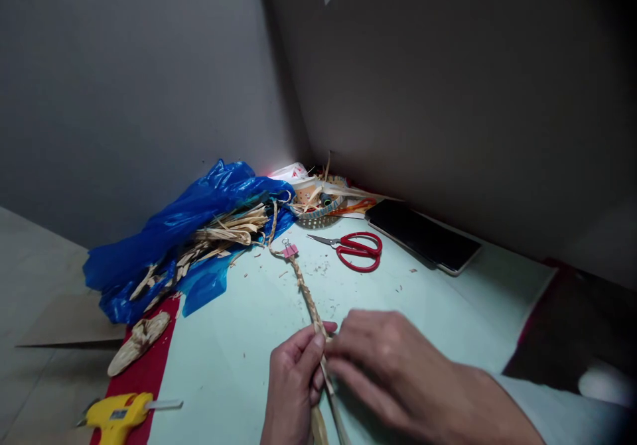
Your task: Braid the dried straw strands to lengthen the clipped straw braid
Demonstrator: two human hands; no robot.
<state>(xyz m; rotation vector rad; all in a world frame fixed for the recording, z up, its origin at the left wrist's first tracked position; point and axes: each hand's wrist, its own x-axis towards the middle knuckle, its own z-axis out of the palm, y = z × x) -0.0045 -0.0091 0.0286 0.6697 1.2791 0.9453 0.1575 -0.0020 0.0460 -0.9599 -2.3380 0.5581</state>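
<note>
**While the left hand pinches a straw braid, the right hand blurs beside it**

As we look from left to right, we first meet a sheet of cardboard below the level of the table. Next comes a yellow glue gun, a pale stick jutting from its right side. Above it we see a flat oval straw piece lying on red cloth at the table's left edge. A crumpled blue plastic bag spreads behind these, with a bundle of dry straw strips lying on it.

Toward the middle, our left hand has thumb and fingers clamped on the straw braid, which runs away from us to a pink binder clip gripping its far part. Loose strands trail below that hand. Behind the clip stands a cluttered basket.

Red-handled scissors lie to the right of the braid. Nearer us, our right hand has its fingers bent at the braid, just beside the left; blur leaves us unable to tell whether they grip a strand. Farther right, a dark-screened device lies flat near the wall.
</note>
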